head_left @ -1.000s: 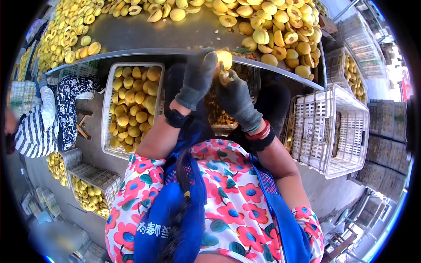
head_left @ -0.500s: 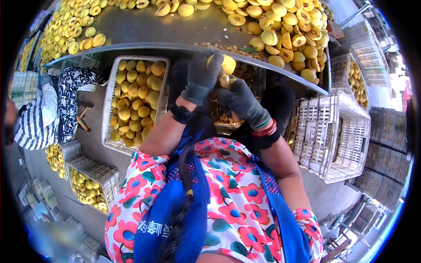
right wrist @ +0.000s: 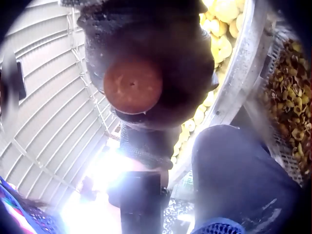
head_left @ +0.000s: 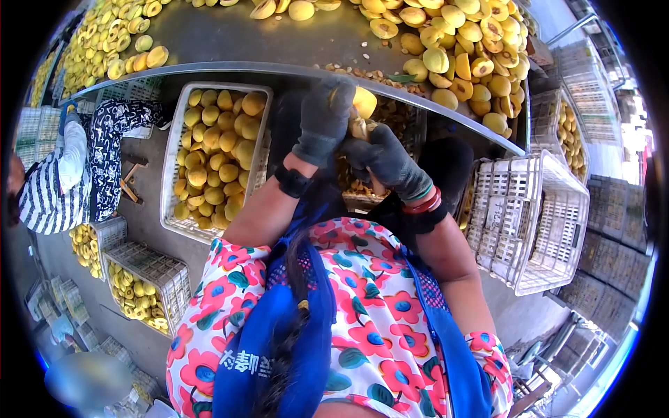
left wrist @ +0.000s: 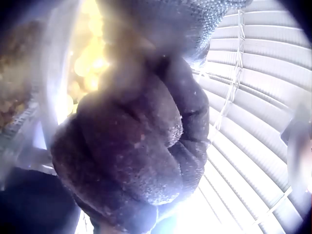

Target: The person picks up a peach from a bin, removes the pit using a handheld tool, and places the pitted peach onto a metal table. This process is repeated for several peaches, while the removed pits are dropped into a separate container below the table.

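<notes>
In the head view my left hand (head_left: 324, 118), in a dark grey glove, holds a yellow peach (head_left: 364, 103) over my lap, close to the table edge. Just below the fruit my right hand (head_left: 391, 161), gloved too, grips a wooden-handled tool (right wrist: 132, 87). The handle's round brown butt fills the middle of the right wrist view; the working end is hidden by the hands and fruit. A pale brownish piece (head_left: 359, 129) shows between the hands, against the peach. Curled glove fingers take up most of the left wrist view.
A metal table (head_left: 230, 38) bears halved peaches (head_left: 481, 66). A crate of whole peaches (head_left: 167, 209) stands left of my legs; a white crate (head_left: 512, 223) lies on its side at right. A crate of scraps (right wrist: 292, 97) sits below the table edge. Another person (head_left: 70, 160) works far left.
Both hands stay together at the peach. My right hand has turned, and the handle end now shows beneath it. The head view has shifted slightly.
</notes>
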A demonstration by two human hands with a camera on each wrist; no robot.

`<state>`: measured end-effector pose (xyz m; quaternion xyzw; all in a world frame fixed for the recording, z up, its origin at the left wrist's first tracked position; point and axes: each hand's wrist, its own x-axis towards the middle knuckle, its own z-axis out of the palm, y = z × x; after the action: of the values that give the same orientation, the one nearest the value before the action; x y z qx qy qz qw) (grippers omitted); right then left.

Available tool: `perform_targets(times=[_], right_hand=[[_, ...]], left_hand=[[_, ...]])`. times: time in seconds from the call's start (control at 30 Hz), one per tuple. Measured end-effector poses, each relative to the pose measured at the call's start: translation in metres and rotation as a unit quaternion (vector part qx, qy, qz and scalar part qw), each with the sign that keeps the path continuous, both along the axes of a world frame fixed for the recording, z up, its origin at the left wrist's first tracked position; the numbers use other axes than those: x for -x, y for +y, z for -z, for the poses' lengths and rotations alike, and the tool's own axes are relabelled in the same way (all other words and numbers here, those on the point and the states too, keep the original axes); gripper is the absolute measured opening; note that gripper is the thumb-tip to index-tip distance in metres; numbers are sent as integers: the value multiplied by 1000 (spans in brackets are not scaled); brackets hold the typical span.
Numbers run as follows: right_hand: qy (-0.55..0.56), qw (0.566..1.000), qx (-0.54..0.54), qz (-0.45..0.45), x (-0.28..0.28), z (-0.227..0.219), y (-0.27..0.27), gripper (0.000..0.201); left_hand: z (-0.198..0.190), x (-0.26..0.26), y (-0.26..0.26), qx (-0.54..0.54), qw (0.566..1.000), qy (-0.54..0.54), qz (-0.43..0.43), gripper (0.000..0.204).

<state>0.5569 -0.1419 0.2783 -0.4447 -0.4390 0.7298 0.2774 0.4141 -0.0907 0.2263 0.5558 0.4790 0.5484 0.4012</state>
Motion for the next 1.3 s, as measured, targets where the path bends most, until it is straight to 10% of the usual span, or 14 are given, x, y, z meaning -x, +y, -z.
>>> perform_targets(times=[0.23,0.33,0.43,0.53,0.6,0.73,0.87,0.93,1.03,1.2,1.23,1.3], right_hand=[[109,991,74,12,-4,0,-2,10],[-53,981,-179,49,4,-1,-6,12],[-227,884,-393,114,15,15,-8,11],[-97,898,-413,119,22,15,-5,14],[-36,975,-210,62,19,-12,-12,12],[94,995,28,27,9,-12,-14,11],[143,987,79,0,-1,-12,-15,8],[111,992,55,-24,-2,-9,-16,8],[50,998,-46,2,0,-5,-22,9],[-144,989,17,31,-13,15,-13,11],[-215,970,-113,22,-18,34,-10,12],[-336,865,-373,14,-34,75,-9,15]], left_hand=[[2,4,2,-95,992,78,9,23],[-1,7,-1,-91,991,90,31,43],[-10,6,-6,-69,994,72,35,62],[-18,2,-10,-49,997,46,27,65],[-23,2,-10,-52,998,24,27,64],[-21,2,-8,-78,994,23,71,62],[-23,4,0,-32,985,-70,156,29],[-13,7,5,24,993,-40,104,54],[-29,12,14,212,901,-373,65,59],[-11,97,21,76,975,-198,-68,48],[12,119,28,22,986,-118,-113,40],[32,160,26,-163,905,329,-212,36]])
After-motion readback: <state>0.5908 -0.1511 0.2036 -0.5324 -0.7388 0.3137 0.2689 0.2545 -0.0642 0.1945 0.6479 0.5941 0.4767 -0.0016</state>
